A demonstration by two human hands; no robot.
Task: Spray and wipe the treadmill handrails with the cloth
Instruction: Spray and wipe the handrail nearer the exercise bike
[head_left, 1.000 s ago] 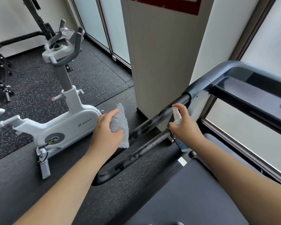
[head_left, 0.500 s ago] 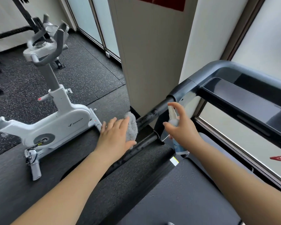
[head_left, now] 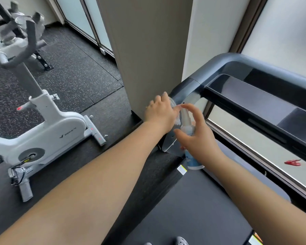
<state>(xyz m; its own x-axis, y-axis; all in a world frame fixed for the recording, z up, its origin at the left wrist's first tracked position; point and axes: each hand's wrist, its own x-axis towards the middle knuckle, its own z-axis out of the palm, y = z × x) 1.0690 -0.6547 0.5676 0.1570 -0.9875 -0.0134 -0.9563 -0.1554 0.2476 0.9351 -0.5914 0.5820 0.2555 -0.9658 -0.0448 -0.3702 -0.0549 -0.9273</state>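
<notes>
From the head camera, my left hand [head_left: 160, 113] is closed over the grey cloth [head_left: 176, 114], pressing it onto the top end of the left handrail [head_left: 184, 91], where the rail meets the treadmill console [head_left: 254, 96]; I judge that this is to wipe the joint. My right hand [head_left: 197, 137] is clamped round the spray bottle [head_left: 190, 138], just beside the cloth, with the index finger over the nozzle. The bottle's long axis is near upright, nozzle up and aimed towards the rail. The rail runs from the console down towards me.
</notes>
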